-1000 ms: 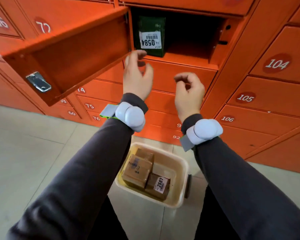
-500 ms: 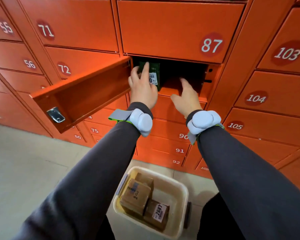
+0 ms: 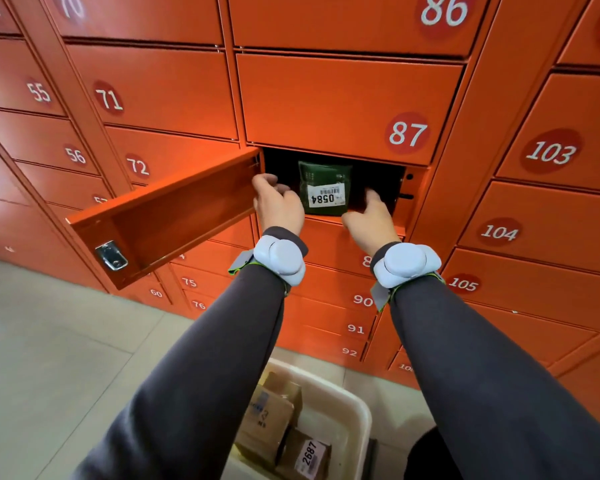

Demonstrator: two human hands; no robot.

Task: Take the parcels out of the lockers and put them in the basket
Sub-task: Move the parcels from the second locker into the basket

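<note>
A dark green parcel (image 3: 324, 188) with a white label reading 0584 stands upright in the open locker (image 3: 378, 178) under door 87. My left hand (image 3: 278, 206) grips the parcel's left edge with curled fingers. My right hand (image 3: 370, 216) holds its lower right corner, thumb against it, with the fingers reaching into the locker. The parcel sits at the locker's front lip between both hands. A cream plastic basket (image 3: 358, 405) stands on the floor below my arms and holds brown cardboard parcels (image 3: 271, 422), one labelled 2687 (image 3: 309, 455).
The locker's orange door (image 3: 174, 216) swings out to the left, with a metal latch (image 3: 111, 255) at its end. Shut orange lockers surround the open one. Grey tiled floor (image 3: 49, 358) lies at the lower left.
Both hands went from below the locker into its opening and took hold of the green parcel. The parcel has shifted right and forward from the locker's left side.
</note>
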